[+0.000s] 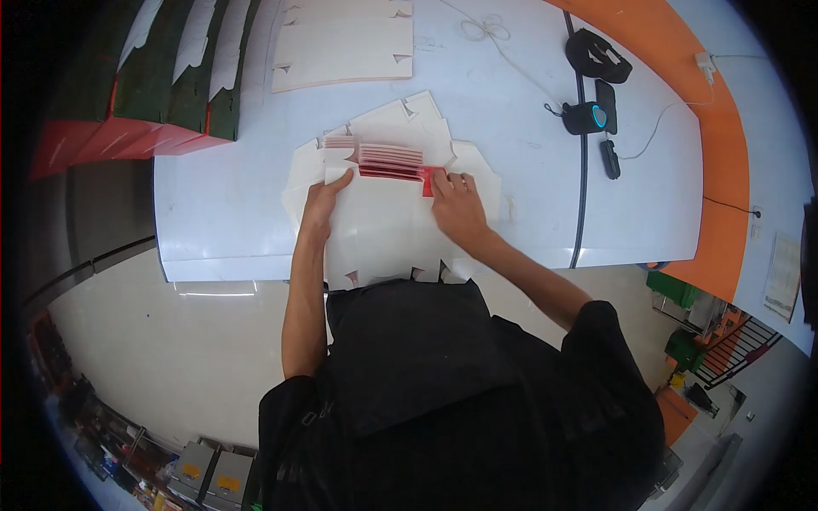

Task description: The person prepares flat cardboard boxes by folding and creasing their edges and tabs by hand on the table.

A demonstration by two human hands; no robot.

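Observation:
Flat white cut cardboard sheets [379, 226] lie at the table's front edge, against the black clothing. Across them runs a row of thin pink and red edges [390, 160], like stacked folded pieces. My left hand [322, 204] rests at the left side of the white card, its thumb pointing toward the row and its other fingers mostly hidden under the card edge. At the right end of the row, my right hand [456, 200] has bent fingers closed on a small red piece [429, 183].
More white card sheets [342, 43] lie at the table's back. Green and red boxes [183, 85] stand at the left. A round black speaker [584, 118], black straps [598, 56], a small black device [610, 159] and cables are on the right.

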